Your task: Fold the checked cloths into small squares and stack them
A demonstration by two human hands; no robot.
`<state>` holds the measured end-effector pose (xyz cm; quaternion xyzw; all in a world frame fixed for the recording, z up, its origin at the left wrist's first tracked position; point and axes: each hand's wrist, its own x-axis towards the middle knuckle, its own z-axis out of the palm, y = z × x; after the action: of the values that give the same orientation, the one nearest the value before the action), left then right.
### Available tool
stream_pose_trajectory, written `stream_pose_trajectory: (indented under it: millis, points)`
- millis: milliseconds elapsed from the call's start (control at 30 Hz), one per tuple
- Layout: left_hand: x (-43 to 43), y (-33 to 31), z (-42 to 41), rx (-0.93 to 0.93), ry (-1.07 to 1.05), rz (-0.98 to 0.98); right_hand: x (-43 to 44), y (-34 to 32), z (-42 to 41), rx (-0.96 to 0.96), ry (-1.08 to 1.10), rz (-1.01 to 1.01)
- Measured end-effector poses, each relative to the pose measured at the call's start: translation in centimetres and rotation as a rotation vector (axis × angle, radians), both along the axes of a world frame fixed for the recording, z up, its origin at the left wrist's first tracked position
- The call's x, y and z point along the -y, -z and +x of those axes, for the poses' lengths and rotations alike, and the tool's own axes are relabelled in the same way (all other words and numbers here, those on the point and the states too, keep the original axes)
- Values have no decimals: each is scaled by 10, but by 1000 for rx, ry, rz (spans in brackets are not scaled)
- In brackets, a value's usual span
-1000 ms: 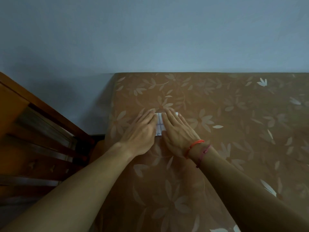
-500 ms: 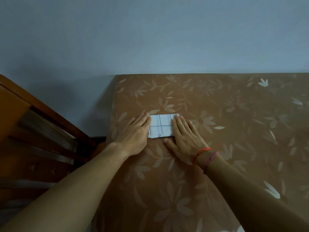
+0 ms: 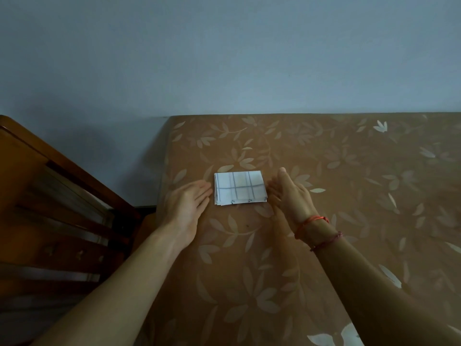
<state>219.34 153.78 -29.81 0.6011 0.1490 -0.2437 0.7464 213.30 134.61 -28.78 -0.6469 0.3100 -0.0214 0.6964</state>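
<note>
A folded white checked cloth with grey lines lies flat on the brown leaf-patterned table, near its far left corner. Layered edges show along its near side. My left hand is just left of the cloth, fingers straight, fingertips close to its left edge. My right hand is turned on its edge just right of the cloth, fingers straight and holding nothing. Red string bracelets circle the right wrist.
A wooden chair back with slats stands at the left, close to the table's left edge. A plain pale wall rises right behind the table. No other cloth is in sight.
Both hands have slid apart off the cloth, left hand leftward and right hand rightward, uncovering the whole folded cloth. The right hand has tilted up onto its edge.
</note>
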Motion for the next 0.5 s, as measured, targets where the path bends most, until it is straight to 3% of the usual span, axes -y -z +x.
stream_pose_trajectory:
  millis: [200,500]
  points:
    - [3,3,-4,-13,35,-29,-10,7,-4,-30,3,-119]
    - [5,5,-4,-10,40,-30,-7,18,3,-47,-37,-105]
